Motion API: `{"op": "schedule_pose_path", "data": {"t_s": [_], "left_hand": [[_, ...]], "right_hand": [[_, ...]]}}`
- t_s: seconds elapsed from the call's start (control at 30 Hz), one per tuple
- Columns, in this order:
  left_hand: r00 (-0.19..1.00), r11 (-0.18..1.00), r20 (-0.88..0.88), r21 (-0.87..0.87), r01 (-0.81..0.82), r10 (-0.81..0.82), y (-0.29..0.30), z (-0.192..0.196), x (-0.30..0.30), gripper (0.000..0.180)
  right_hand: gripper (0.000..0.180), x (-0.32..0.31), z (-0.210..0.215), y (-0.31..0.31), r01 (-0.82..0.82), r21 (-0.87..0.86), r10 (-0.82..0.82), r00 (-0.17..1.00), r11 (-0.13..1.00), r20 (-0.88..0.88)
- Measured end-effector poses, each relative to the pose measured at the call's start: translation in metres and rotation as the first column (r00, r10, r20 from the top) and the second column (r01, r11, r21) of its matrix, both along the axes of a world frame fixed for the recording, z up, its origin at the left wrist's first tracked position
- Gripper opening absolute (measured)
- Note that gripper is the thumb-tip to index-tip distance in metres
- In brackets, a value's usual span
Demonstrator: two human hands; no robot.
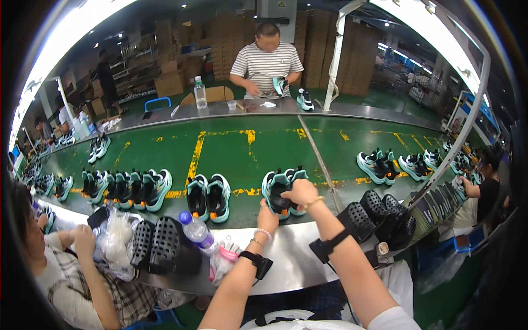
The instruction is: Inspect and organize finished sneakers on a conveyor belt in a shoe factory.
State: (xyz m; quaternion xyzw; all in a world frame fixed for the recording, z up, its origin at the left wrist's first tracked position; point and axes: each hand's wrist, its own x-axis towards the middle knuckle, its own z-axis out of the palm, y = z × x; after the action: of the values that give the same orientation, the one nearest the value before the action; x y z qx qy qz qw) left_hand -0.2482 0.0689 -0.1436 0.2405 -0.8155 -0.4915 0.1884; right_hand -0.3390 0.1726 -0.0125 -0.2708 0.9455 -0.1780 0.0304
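1. Watching remotely, I see the left hand (268, 220) against the near end of the left shoe (273, 192); its fingertips are partly hidden, so I cannot tell whether they grip.
2. I have the right hand (303, 193) above the right shoe (297, 175), knuckles up, fingers bent, one digit reaching over the left shoe's mouth; whether it pinches anything I cannot tell.
3. Both shoes, black and mint, stand side by side at my clock's centre, along the near edge of the green belt (264, 151).
4. Beads (264, 234) ring the left wrist, a bangle (315, 202) the right; each forearm wears a black strap (336, 240).
5. At nine o'clock sits another pair (208, 198), with a row (129, 188) farther out.
6. More shoes (378, 166) stand between two and three; black clogs (356, 221) between three and four.
7. Toward eight, on the steel ledge (297, 250), a purple-capped bottle (197, 232) leans beside other clogs (165, 245); gloves (221, 265) lie between seven and eight.
8. At twelve, across the belt, a striped-shirt worker (268, 66) holds a shoe (279, 86); a clear bottle (200, 96) stands at eleven.
9. Between eight and nine, I see someone in checks (124, 297).
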Motion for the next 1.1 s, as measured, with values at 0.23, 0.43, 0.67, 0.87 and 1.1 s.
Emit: {"op": "schedule_pose_path", "data": {"t_s": [0.23, 0.43, 0.67, 0.87, 1.1], "left_hand": [[0.994, 0.999, -0.104, -0.022, -0.025, 0.023, 0.002, -0.010, 0.003, 0.054], [0.988, 0.992, -0.145, -0.121, 0.044, -0.062, 0.008, -0.031, 0.004, 0.050], [0.993, 0.983, -0.090, -0.177, 0.057, -0.074, 0.027, -0.023, -0.020, 0.047], [0.962, 0.905, -0.272, -0.412, -0.109, -0.008, 0.006, 0.034, -0.010, 0.036], [0.972, 0.692, 0.126, -0.684, 0.231, -0.200, 0.053, 0.045, -0.047, 0.044]], "right_hand": [[0.026, -0.004, -0.075, -0.079, 0.120, 0.057, -0.119, 0.992, 0.991, -0.032], [0.028, -0.040, -0.111, -0.092, 0.170, 0.053, -0.174, 0.980, 0.984, 0.091], [0.049, -0.053, -0.113, -0.040, 0.074, -0.192, -0.049, 0.990, 0.979, 0.131], [0.044, 0.074, -0.010, 0.056, -0.299, -0.650, 0.255, 0.953, 0.698, -0.164], [0.034, 0.072, 0.041, 0.260, 0.211, -0.671, -0.527, 0.792, 0.711, -0.309]]}}
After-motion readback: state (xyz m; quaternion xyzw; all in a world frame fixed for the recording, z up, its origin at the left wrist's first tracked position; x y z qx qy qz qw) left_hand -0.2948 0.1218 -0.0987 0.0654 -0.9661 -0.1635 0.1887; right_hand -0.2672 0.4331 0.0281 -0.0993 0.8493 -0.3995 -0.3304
